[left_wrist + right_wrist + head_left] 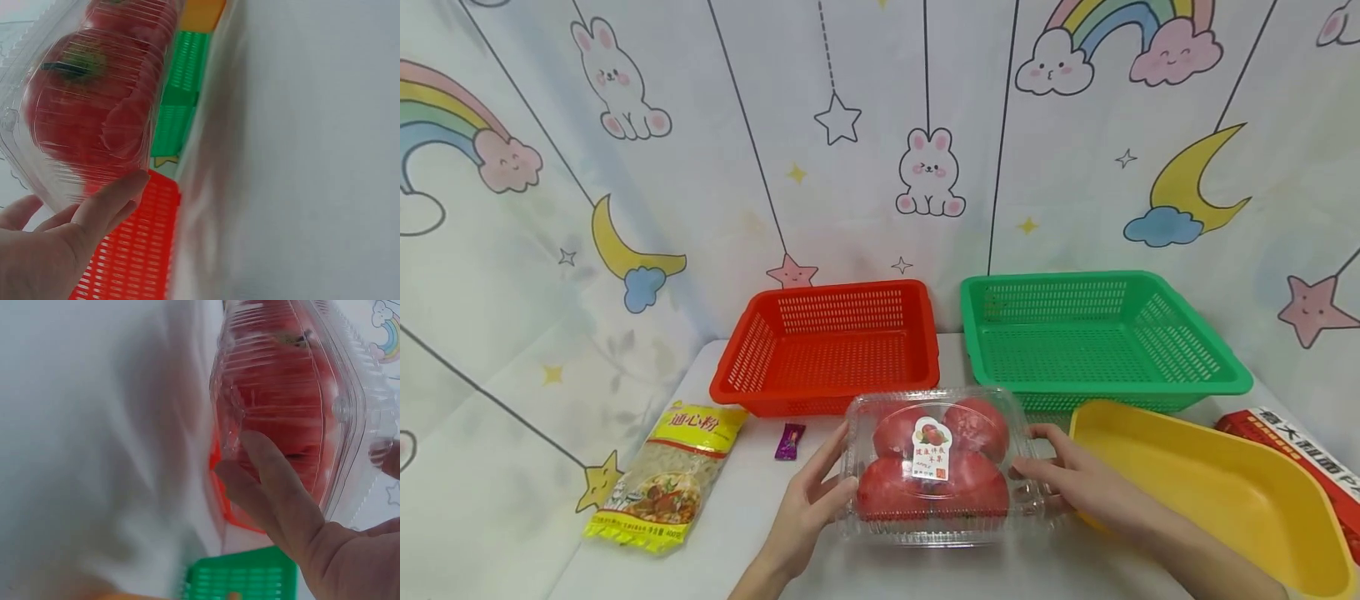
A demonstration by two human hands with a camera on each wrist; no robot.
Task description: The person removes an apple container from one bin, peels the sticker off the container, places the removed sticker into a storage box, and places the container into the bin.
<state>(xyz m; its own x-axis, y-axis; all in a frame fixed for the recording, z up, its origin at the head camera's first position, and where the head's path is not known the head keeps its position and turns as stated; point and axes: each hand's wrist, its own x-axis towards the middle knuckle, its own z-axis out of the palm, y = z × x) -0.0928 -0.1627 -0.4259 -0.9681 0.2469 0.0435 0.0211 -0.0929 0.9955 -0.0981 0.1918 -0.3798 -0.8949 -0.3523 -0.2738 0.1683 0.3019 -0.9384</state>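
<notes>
A clear plastic clamshell box (925, 533) of red apples (973, 492) is held between both hands in front of the baskets. A white fruit label (930, 467) sits on its lid. My left hand (805, 508) grips the box's left side, thumb near the lid; in the left wrist view its fingers (119, 194) reach under the ribbed side. On the opposite side my right hand (1067, 475) holds the box, and the right wrist view has two fingers (275, 469) against the clear wall. Apple stems show through the plastic in both wrist views.
Behind the box stand a red basket (827, 404) and a green basket (1105, 387). A yellow tray (1210, 483) lies to the right, beside a red package (1300, 467). On the left are a yellow pasta bag (670, 475) and a small purple wrapped candy (789, 442).
</notes>
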